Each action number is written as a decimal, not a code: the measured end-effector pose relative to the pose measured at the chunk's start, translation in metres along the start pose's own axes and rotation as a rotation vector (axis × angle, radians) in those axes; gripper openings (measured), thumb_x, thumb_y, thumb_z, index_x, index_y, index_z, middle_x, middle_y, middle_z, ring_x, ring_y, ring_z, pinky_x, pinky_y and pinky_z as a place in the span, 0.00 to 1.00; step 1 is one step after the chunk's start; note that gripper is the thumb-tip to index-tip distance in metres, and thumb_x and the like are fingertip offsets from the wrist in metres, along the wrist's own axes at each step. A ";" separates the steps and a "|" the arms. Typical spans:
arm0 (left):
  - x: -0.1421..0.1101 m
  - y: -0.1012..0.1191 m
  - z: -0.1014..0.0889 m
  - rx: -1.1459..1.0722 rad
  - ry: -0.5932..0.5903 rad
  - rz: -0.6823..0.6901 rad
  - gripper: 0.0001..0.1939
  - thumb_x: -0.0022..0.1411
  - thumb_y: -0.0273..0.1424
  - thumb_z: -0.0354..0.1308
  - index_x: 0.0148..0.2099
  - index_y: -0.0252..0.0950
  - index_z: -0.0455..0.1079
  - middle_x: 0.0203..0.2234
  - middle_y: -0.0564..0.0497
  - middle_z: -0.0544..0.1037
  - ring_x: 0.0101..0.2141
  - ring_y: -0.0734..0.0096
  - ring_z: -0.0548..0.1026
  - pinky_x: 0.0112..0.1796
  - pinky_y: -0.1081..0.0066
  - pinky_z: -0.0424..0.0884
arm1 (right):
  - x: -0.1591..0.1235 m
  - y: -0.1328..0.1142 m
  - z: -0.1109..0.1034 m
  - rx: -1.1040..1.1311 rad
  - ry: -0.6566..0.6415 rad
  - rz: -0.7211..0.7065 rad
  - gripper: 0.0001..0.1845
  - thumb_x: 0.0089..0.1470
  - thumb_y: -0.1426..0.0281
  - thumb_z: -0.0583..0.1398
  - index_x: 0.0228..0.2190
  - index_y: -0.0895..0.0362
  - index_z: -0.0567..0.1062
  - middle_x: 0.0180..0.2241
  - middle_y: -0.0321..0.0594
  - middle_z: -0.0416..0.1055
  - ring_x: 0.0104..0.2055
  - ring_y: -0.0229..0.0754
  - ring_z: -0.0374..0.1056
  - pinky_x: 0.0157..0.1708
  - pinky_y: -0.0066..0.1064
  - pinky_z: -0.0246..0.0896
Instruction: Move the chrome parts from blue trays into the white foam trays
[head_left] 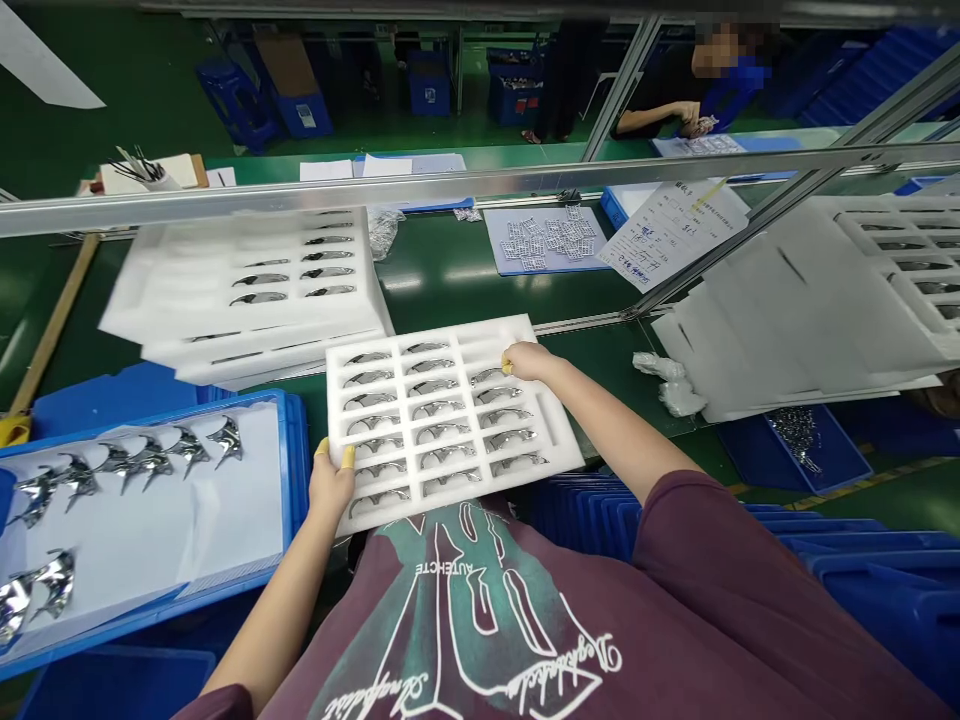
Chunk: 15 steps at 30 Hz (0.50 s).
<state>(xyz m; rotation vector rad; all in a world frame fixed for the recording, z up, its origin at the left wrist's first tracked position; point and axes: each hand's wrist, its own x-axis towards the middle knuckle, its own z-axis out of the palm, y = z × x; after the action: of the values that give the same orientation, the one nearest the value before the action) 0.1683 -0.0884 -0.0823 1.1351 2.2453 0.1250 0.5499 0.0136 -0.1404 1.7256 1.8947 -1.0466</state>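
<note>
White foam tray (pixel 566 450), ridged into three columns of slots, lay in front of the wearer's torso at the near side of the green desk (pixel 442 235). Curved metal pieces (pixel 439 408) occupied its slots. The left hand (pixel 332 485), with yellow finger covers, gripped the tray's left edge. The right hand (pixel 531 362) reached over the far right corner, its fingers bent together at a piece in the right column; whether they pinched it could not be determined. To the left, a blue bin (pixel 289 480) held shiny pronged parts (pixel 154 460) on white lining. Foam stacks (pixel 176 270) (pixel 757 310) flanked the desk's middle; beyond the frame rail, a person (pixel 664 105) handled small items.
</note>
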 end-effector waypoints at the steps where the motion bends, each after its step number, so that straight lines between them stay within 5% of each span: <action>1: -0.001 0.001 0.000 0.003 -0.005 -0.002 0.32 0.59 0.38 0.53 0.62 0.28 0.55 0.56 0.35 0.66 0.55 0.51 0.66 0.54 0.59 0.63 | 0.001 -0.003 0.000 -0.018 0.003 0.010 0.12 0.51 0.72 0.58 0.36 0.53 0.79 0.41 0.42 0.74 0.39 0.42 0.69 0.30 0.27 0.56; 8: -0.002 0.000 0.002 -0.023 -0.014 0.001 0.31 0.59 0.39 0.52 0.61 0.30 0.56 0.54 0.36 0.68 0.53 0.52 0.68 0.52 0.59 0.64 | 0.000 -0.008 0.015 0.030 0.047 0.155 0.12 0.53 0.70 0.57 0.38 0.55 0.79 0.41 0.44 0.75 0.39 0.43 0.69 0.30 0.27 0.58; 15: 0.020 -0.028 0.000 -0.217 0.046 0.045 0.21 0.58 0.39 0.50 0.50 0.33 0.67 0.45 0.39 0.75 0.48 0.55 0.72 0.50 0.59 0.66 | -0.007 0.003 0.035 0.178 0.199 0.143 0.14 0.56 0.68 0.55 0.41 0.52 0.78 0.45 0.39 0.73 0.42 0.40 0.68 0.32 0.25 0.59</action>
<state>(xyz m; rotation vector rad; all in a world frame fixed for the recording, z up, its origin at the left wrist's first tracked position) 0.1396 -0.0906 -0.1017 1.0747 2.1847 0.4068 0.5472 -0.0164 -0.1596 2.1033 1.8049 -1.0503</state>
